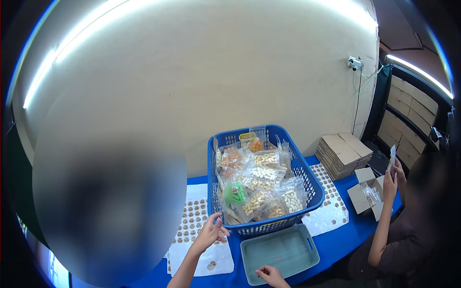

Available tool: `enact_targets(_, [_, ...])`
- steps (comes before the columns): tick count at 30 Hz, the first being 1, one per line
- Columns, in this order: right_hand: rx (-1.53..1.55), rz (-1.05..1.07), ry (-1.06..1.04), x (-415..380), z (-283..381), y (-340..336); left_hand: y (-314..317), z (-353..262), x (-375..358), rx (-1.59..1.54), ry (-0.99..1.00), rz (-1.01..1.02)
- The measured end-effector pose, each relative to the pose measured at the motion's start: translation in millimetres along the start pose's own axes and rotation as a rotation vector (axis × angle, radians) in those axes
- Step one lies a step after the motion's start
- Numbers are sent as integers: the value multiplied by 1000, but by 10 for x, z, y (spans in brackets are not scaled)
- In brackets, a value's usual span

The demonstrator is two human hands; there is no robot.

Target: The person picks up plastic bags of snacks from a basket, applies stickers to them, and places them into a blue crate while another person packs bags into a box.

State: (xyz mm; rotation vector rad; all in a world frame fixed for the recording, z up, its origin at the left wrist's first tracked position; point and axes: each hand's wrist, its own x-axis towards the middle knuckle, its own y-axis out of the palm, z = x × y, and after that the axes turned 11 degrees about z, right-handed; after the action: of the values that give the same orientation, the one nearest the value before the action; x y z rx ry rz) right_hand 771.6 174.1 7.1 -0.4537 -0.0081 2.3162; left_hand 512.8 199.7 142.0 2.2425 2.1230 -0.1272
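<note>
Loosely spread, half bent, w/ thumb apart from the rest: fingers of L hand (209,234). Poised over L sticker sheet (218,254), right by near-L corner of blue basket (314,189); can't tell if touching basket or just beside it.

Curled in, w/ thumb & index tips close together: fingers of R hand (272,276). Can't tell if pinching smth small or merely pressed together. At near side of grey-green tray (259,249), partly cut off by bottom of view; can't tell re contact w/ rim. Inside tray, a small pink bit (278,258).

Directly beyond tray, basket heaped w/ clear pkts, approx. to rim: pale curved pieces in most, plus white pkt (293,199) near R side, green pkt (235,193) near L side, orange pkt (257,145) at far end.

Under L hand & out to basket's L, rows of round brown stickers on white; same on R sticker sheet (326,221), partly under basket. All on blue tablecloth (336,242).

Farther R: stack of flat cardboard (343,153) by wall, open carton (358,198) w/ clear pkts inside. At far R, co-worker (403,240) in dark top, w/ small pkt (393,154) held up in both hands.

Up on wall (216,72), white socket (355,62) w/ dangling cord. Far L: too blurred to tell.
</note>
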Motion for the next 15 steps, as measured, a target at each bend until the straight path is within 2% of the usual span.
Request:
enact_targets(1, [-46,-35,20,-67,135,3,-5,142,-108,-3,9,-42])
enact_targets(3, [-42,-37,8,-5,3,54,48,323,-370,-43,15,-67])
enact_targets(5, [-68,-54,-20,35,-38,134,92,649,-651,-69,-107,-54])
enact_targets(7, [-133,-85,-63,80,9,219,214,931,-952,-99,-138,-80])
enact_targets(9, [-47,-1,-5,171,43,312,357,1096,-1246,-174,-229,-130])
enact_targets(10, [-9,41,26,215,50,364,396,1296,-1354,-206,-132,-129])
enact_targets(11, [-70,39,-169,266,33,446,357,1480,-1427,-216,-119,-141])
enact_targets(12, [-149,81,-149,291,123,481,296,1562,-1498,-226,-112,-150])
enact_targets(14, [-297,163,-106,338,373,577,49,1316,-1604,-156,-112,-195])
enact_targets(15, [-387,211,-117,467,284,649,-92,1064,-1619,-152,-138,-268])
